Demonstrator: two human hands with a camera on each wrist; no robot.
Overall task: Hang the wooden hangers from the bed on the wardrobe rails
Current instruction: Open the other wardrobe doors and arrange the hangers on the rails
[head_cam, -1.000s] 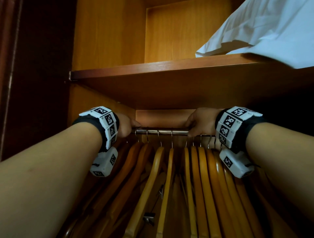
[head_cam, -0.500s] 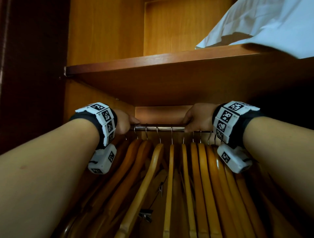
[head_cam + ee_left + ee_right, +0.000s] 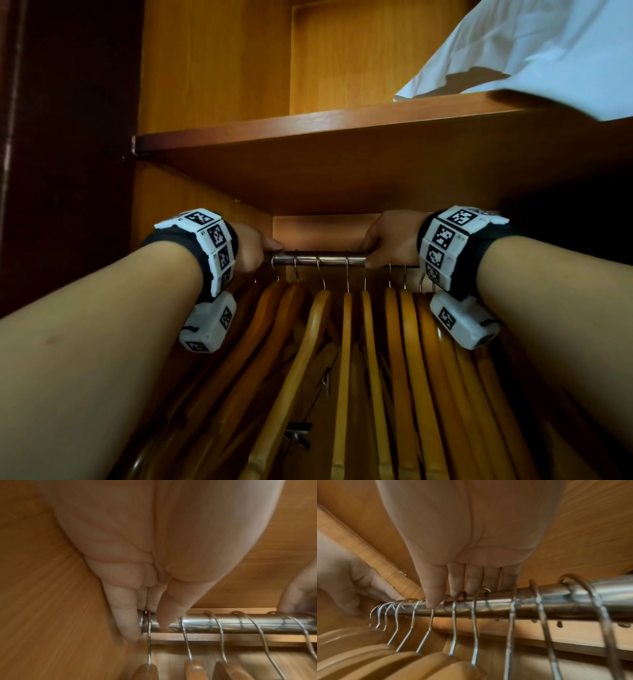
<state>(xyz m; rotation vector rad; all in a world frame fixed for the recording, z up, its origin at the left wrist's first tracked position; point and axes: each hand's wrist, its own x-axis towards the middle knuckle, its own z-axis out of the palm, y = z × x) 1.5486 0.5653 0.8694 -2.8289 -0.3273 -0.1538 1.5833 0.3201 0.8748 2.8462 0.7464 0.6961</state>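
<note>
A: Both hands up at the rail [image 3: 318, 257], under the shelf [image 3: 308, 130]. Left hand [image 3: 251, 248] at the rail's left end, fingers [image 3: 125, 615] and thumb curled down over the bar on either side of the endmost hook [image 3: 148, 635]. Right hand [image 3: 390, 240] further along, thumb [image 3: 433, 595] and fingertips resting among the hooks; it looks closed over the bar, though I cannot tell whether it pinches any one hook.

B: And the wooden hangers [image 3: 346, 359]?

A: A full row hung on the rail, hooks over the bar, bodies fanning down into the wardrobe. None is in hand or off the rail. The bed is not in view. A white pillow [image 3: 534, 58] sits on the shelf above.

B: Risks?

A: Hooks are crowded to the right hand's outer side (several nearly touching). Sliding them sideways could ride one hook over its neighbour, or tangle the clip hanger [image 3: 298, 435] low in the row. A sharp shove might lift a hook off the bar and drop the hanger.

B: Change from a second ago?

A: Little. Both hands keep the same posts on the rail. The shelf edge and hands sit slightly lower and the view has tipped upward, so it is mostly the head moving. Hanger spacing between the hands looks about the same.
</note>
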